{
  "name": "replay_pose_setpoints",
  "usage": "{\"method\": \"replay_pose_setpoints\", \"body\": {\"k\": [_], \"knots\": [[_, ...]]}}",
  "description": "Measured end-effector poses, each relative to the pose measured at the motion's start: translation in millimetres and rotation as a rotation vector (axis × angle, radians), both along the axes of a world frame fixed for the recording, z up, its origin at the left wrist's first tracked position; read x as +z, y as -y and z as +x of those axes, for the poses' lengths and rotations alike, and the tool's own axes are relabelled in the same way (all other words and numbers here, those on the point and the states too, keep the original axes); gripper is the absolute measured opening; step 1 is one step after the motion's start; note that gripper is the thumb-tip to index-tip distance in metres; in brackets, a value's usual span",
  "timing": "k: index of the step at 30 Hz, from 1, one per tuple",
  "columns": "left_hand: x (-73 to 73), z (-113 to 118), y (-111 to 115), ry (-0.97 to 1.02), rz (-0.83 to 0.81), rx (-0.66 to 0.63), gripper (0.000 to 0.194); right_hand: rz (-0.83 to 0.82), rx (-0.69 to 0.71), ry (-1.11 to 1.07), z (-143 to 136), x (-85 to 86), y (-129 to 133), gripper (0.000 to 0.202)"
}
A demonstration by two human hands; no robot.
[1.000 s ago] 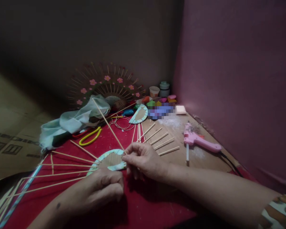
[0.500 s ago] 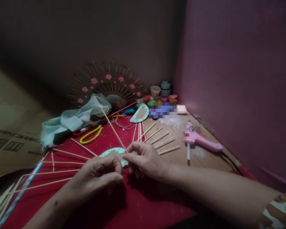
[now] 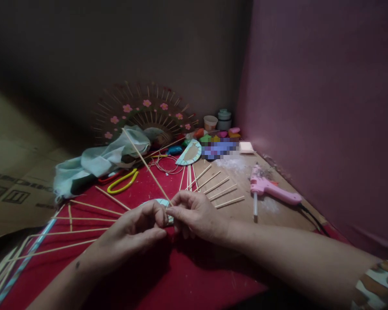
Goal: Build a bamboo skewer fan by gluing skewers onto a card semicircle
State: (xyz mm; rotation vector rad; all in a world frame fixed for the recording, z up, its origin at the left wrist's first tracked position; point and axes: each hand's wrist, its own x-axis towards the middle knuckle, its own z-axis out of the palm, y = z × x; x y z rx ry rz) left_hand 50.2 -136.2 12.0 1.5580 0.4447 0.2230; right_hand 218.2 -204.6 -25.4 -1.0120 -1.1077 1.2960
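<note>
My right hand (image 3: 197, 215) pinches the lower end of a thin wooden stick (image 3: 145, 164), which slants up to the left. Close beside it, my left hand (image 3: 136, 228) has its fingers curled near the stick's end, thumb apart from the fingertips, with nothing visible between them. Behind both hands lies a light-blue-edged half-round piece (image 3: 161, 202), largely hidden. Several sticks (image 3: 97, 208) fan out to the left of it, and more (image 3: 226, 196) show on the right.
A pink glue gun (image 3: 274, 190) lies on the board at right. Behind are yellow-handled scissors (image 3: 123, 183), pale cloth (image 3: 106, 155), another half-round piece (image 3: 190, 153), a flowered fan (image 3: 145, 112), a cup (image 3: 210, 123) and a jar (image 3: 224, 119). A carton (image 3: 16, 172) stands left.
My left hand's fingers have risen slightly and moved nearer my right fingertips. The held stick's top has shifted a little to the left.
</note>
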Motion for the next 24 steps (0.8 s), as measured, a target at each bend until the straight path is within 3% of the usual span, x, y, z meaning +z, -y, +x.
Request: {"method": "replay_pose_setpoints", "body": {"k": [4,10,18,21,24], "knots": [[-1.1,-3.6,-2.6,0.033,0.055,0.071,0.012,-0.012,0.0,-0.015,-0.7,-0.6,0.8,0.019],[-1.4,-6.3,-11.9,0.043,0.158,0.309,0.023,-0.061,0.006,-0.025,-1.1,-0.3,1.2,0.023],[15.2,-9.0,-17.5,0.409,0.098,0.53,0.024,-0.074,-0.02,0.001,-3.6,2.5,7.1,0.025],[10.4,-7.2,-18.2,0.439,0.319,0.561,0.018,-0.073,0.006,-0.006,-3.8,3.3,7.4,0.028],[-4.0,-4.3,-18.1,0.344,0.836,0.504,0.021,-0.095,0.066,-0.03,-2.3,4.0,7.7,0.03]]}}
